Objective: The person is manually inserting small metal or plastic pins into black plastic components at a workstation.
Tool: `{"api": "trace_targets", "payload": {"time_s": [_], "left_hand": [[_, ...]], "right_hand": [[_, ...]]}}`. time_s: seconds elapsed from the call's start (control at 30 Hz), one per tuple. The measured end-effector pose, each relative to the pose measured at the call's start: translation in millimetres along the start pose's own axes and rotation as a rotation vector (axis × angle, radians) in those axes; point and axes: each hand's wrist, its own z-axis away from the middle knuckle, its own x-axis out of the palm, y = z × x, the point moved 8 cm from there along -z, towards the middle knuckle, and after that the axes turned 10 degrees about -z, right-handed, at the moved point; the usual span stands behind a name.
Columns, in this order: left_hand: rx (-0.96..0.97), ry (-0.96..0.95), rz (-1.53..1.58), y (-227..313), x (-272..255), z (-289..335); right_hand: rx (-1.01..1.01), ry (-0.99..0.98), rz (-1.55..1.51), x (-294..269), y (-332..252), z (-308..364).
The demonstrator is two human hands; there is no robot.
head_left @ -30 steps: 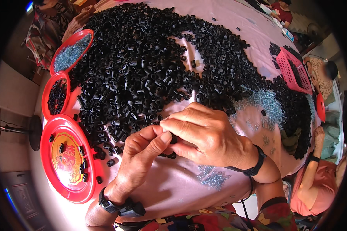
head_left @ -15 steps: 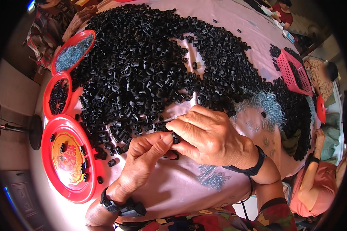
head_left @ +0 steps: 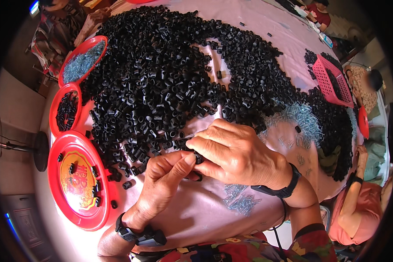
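- Nearest the camera, both forearms come up from the lower edge, each with a dark band at the wrist, over a patterned red sleeve.
- The left hand (head_left: 163,183) is curled, thumb up, its thumb tip pressed against a small black plastic piece (head_left: 198,159).
- The right hand (head_left: 233,153) arches over from the right, fingertips bunched and pinching the same piece, so the two hands meet just above the tabletop (head_left: 196,214).
- The piece is mostly hidden by the fingers (too small to tell its long axis or which way it points).
- The tabletop is covered with a pale pink cloth; a small scatter of silvery screws (head_left: 240,203) lies on it just under the right wrist.
- To the left, a large red round tray (head_left: 76,181) holds a few black pieces, and a smaller red tray (head_left: 65,109) beyond it holds more.
- Past the hands spreads a big heap of black plastic pieces (head_left: 170,78), reaching well across the cloth.
- A further red tray (head_left: 81,61) of silvery screws sits at the heap's far left edge.
- On the far right are a pink basket (head_left: 332,81), more screws (head_left: 301,115), and another person in pink (head_left: 358,205) seated at the tabletop's edge.
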Motion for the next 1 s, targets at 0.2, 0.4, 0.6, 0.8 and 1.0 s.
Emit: {"api": "trace_targets", "payload": {"time_s": [0.2,0.4,0.6,0.8,1.0], "left_hand": [[-0.006,0.016,0.003,2.3,1.1,0.7],[-0.006,0.015,-0.018,0.1,-0.4,0.7],[-0.004,0.008,-0.007,1.5,1.6,2.1],[-0.014,-0.001,0.036,1.0,0.3,0.6],[-0.014,-0.009,0.008,1.1,2.7,1.2]], "right_hand": [[0.014,0.006,-0.008,1.9,0.1,2.5],[0.036,-0.03,0.038,3.8,-0.6,3.7],[0.011,-0.06,0.067,4.6,-3.2,2.7],[0.008,-0.004,-0.099,1.5,2.0,-1.2],[-0.002,-0.055,-0.012,4.1,-3.8,0.2]]}}
